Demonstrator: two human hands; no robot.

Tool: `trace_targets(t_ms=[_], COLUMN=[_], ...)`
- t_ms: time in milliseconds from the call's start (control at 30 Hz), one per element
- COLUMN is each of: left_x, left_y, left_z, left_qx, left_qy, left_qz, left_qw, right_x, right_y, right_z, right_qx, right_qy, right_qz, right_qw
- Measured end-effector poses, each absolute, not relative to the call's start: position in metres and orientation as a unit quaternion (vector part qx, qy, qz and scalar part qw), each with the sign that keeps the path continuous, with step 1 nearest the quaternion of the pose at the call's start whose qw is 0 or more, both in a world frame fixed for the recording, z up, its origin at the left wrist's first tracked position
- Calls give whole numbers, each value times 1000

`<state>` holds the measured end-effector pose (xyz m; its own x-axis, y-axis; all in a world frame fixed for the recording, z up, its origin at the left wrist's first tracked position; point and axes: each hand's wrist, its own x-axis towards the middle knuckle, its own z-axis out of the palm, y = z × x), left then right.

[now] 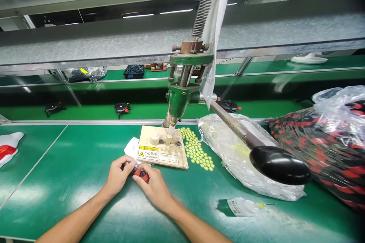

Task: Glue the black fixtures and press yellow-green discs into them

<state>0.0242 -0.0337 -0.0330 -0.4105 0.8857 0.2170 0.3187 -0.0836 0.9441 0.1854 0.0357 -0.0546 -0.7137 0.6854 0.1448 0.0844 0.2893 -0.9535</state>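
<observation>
My left hand (119, 175) and my right hand (156, 185) meet just in front of the press's pale base plate (171, 161). The fingers of both are closed around small red-and-black parts (145, 175); one red end (137, 171) shows between the hands. Fingers cover much of these parts, so their full shape is hidden. Behind the hands stands a green hand press (180, 100), its white tip (171, 129) above the fixture on the plate. A white paper or cloth (131, 147) lies at the plate's left edge.
Several yellow-green discs (199, 153) lie right of the plate, beside a clear plastic bag (256, 174). The press lever's black knob (279, 165) juts toward the right front. A small bottle (243, 207) lies on its side. A large bag of red-and-black parts (322, 140) fills the right.
</observation>
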Motion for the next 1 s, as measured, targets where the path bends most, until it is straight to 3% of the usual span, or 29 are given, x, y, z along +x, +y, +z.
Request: trace_targets(t_ms=[267, 367, 533, 667, 833, 1000], left_x=[15, 13, 5, -1, -8, -9], left_y=[-36, -34, -30, -29, -30, -31], left_z=[-23, -19, -21, -23, -28, -28], left_qx=[520, 515, 493, 491, 484, 503], left_qy=[611, 634, 675, 706, 725, 714], left_qz=[519, 498, 480, 459, 448, 448], left_qw=[295, 293, 266, 223, 197, 190], right_x=[179, 182, 185, 185, 186, 183], right_y=[29, 24, 26, 32, 36, 41], right_z=[-52, -47, -43, -43, -42, -42], right_qx=[-223, -244, -288, -290, -293, -244], right_qy=[-586, -601, -715, -729, -697, -586], right_qz=[747, 726, 556, 524, 562, 690], right_qw=[219, 228, 310, 331, 335, 347])
